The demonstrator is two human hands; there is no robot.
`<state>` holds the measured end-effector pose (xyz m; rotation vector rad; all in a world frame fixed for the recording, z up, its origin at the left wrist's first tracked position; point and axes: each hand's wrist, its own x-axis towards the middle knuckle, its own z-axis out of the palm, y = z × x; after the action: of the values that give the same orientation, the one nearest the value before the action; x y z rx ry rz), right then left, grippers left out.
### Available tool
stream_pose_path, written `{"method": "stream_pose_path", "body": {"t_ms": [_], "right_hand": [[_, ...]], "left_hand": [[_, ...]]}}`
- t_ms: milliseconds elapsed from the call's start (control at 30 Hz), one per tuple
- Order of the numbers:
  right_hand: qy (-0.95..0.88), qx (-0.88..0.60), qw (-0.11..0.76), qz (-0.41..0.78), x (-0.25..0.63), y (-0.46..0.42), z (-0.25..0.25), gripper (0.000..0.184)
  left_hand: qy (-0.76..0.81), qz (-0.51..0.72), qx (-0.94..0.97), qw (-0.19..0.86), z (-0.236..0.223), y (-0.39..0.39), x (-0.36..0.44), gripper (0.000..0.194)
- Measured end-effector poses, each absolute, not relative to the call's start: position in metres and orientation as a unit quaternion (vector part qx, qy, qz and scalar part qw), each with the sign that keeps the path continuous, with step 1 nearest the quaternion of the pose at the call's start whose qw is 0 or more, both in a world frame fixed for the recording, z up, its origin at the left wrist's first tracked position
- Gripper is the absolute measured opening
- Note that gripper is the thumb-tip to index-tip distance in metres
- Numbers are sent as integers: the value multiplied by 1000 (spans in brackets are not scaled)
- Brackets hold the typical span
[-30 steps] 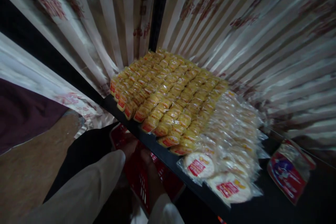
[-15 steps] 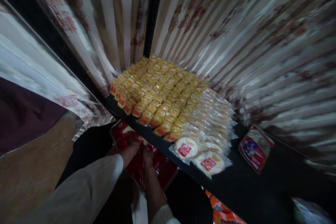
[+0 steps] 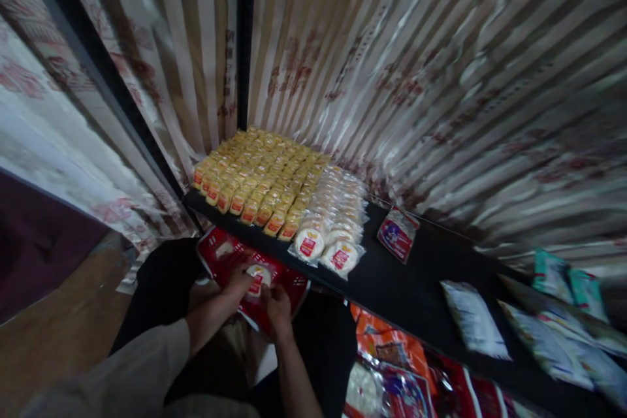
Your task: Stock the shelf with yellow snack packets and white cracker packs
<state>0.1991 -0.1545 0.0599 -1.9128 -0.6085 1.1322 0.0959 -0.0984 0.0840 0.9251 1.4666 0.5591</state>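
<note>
Both my hands reach into a red plastic basket [image 3: 220, 251] below a black shelf [image 3: 416, 287]. My left hand [image 3: 239, 282] and my right hand [image 3: 278, 304] close around a round white packet with a red label [image 3: 257, 276] lying in the basket. On the shelf above stand rows of yellow packets [image 3: 255, 186], and beside them rows of round white packets [image 3: 333, 209] of the same kind as the held one. My sleeves are pale.
A red and blue packet [image 3: 396, 234] lies alone on the shelf. White and teal bags [image 3: 473, 320] lie further right. Orange and red packs [image 3: 392, 359] fill the level below. Striped corrugated sheeting [image 3: 392, 78] walls the shelf. A brown floor [image 3: 59, 326] is at left.
The view has pulled back and turned right, showing more of the shelf. My hands have come together in the red basket and now hold a round white packet.
</note>
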Motion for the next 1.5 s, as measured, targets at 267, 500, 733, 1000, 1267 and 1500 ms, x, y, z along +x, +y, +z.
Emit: {"method": "stream_pose_path", "body": {"t_ms": [267, 500, 733, 1000, 1267, 1500], "right_hand": [[-331, -728, 453, 394, 230, -191, 100, 32], [-315, -719, 489, 380, 275, -212, 146, 37], [-287, -739, 538, 287, 330, -203, 149, 42], [-311, -766, 503, 252, 360, -184, 142, 44], [-324, -792, 473, 210, 361, -171, 136, 50], [-318, -809, 466, 162, 355, -160, 135, 53]], "left_hand": [[586, 236, 521, 574, 124, -115, 124, 40], [496, 282, 707, 418, 156, -124, 173, 42], [436, 287, 769, 370, 169, -121, 224, 37], [438, 273, 780, 354, 159, -119, 246, 54], [414, 275, 799, 337, 145, -120, 243, 52], [418, 247, 814, 318, 144, -115, 239, 52]]}}
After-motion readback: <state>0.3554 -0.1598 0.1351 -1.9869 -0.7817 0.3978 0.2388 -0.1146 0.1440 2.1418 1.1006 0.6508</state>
